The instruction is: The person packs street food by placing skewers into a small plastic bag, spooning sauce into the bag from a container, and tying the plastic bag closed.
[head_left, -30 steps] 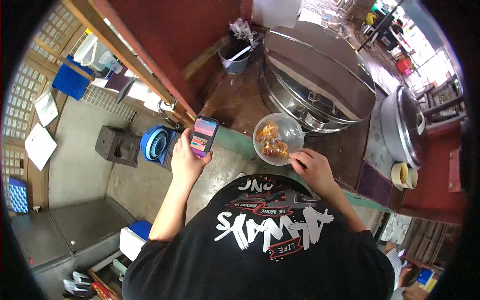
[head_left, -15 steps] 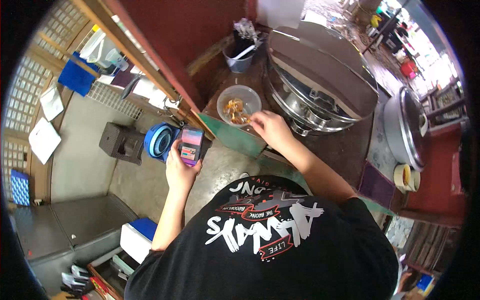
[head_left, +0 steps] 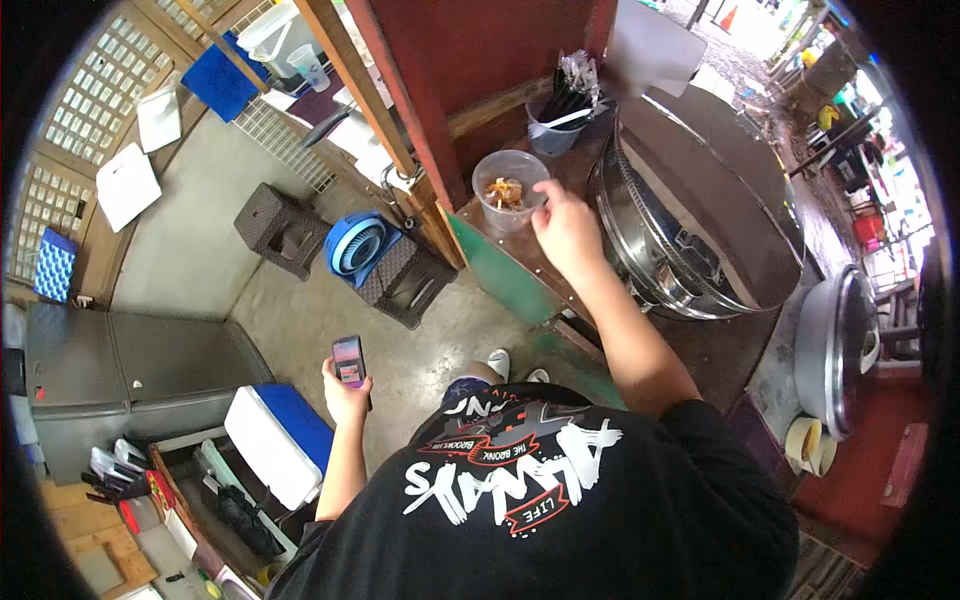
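My left hand (head_left: 346,398) is closed around a smartphone (head_left: 349,361) with its lit screen facing up, held low over the floor. My right hand (head_left: 568,232) reaches to the round clear plastic tub (head_left: 489,207) on the brown counter. Its curled fingers are at the tub's right rim and appear to grip it. Inside the tub lies a small heap of amber-brown pieces in shiny clear wrapping (head_left: 507,193); their exact kind is too small to tell.
Behind the tub stands a cup of wrapped utensils (head_left: 556,125). A large round steel chafing dish (head_left: 690,210) takes up the counter to the right, with a lidded pot (head_left: 825,350) beyond. A blue fan (head_left: 358,246) rests on a dark stool (head_left: 410,285); a blue-and-white cooler (head_left: 280,445) is at left.
My left hand has drawn the phone down and away from the fan. My right fingers, earlier pinching near the wrapped pieces, are now at the tub's right rim. The view has shifted.
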A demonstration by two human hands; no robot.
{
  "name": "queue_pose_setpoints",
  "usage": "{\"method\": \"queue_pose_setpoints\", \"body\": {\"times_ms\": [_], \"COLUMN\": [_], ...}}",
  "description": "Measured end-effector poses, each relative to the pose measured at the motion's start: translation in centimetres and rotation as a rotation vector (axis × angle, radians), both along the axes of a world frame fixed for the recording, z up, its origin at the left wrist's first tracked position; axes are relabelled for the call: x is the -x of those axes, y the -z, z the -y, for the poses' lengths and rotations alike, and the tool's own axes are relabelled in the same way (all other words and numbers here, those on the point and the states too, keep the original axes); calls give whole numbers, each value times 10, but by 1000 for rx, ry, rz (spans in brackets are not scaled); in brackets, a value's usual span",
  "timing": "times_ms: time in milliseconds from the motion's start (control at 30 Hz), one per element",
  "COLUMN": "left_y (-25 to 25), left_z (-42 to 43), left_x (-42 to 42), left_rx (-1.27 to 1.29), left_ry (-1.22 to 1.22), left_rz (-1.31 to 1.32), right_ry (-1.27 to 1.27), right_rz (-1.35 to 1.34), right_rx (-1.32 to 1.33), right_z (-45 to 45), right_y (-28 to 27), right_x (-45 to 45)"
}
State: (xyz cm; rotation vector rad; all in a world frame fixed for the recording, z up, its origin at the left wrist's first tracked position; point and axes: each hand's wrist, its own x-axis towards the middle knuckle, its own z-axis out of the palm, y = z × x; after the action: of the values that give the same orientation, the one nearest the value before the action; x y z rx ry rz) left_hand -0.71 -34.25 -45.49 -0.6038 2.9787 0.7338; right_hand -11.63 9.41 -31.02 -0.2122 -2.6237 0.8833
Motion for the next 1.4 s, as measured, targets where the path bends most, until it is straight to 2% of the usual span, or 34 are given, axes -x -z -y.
{"method": "queue_pose_setpoints", "body": {"times_ms": [33,100,233,333,433,500,533,667,833,967,1000,1133,1267,1400], "left_y": [6,18,31,41,41,43,44,53,58,53,52,53,57,59], "left_z": [8,22,43,53,64,71,74,90,99,93,90,80,69,60], "left_x": [-8,-21,-19,6,35,58,67,100,136,158,163,179,187,186], "left_rx": [20,50,116,90,59,71,74,78,55,58,55,54,46,16], "left_ry": [-13,-24,44,103,200,220,242,312,426,473,483,567,616,634], "left_rz": [10,28,52,-25,-48,-22,-29,-57,-60,-47,-43,-45,-67,-102], "right_ry": [-2,-130,-282,-173,-131,-85,-34,-23,-77,7,-43,0,88,152], "right_rz": [-85,-91,223,391,477,560,499,572,488,373,241,206,308,324], "right_rx": [9,-10,-173,-336,-372,-253,-280,-274,-300,176,294,286,-24,-133], "right_z": [-1,-5,-3,9,18,21,20,13,19,17,11,-1,-10,-18], "right_y": [-2,-3,16,34,48,45,55,66,38,-21,-25,-68,-91,-58], "right_x": [7,28,90,118,129,130,133,139,122,81,68,23,-5,-18]}}
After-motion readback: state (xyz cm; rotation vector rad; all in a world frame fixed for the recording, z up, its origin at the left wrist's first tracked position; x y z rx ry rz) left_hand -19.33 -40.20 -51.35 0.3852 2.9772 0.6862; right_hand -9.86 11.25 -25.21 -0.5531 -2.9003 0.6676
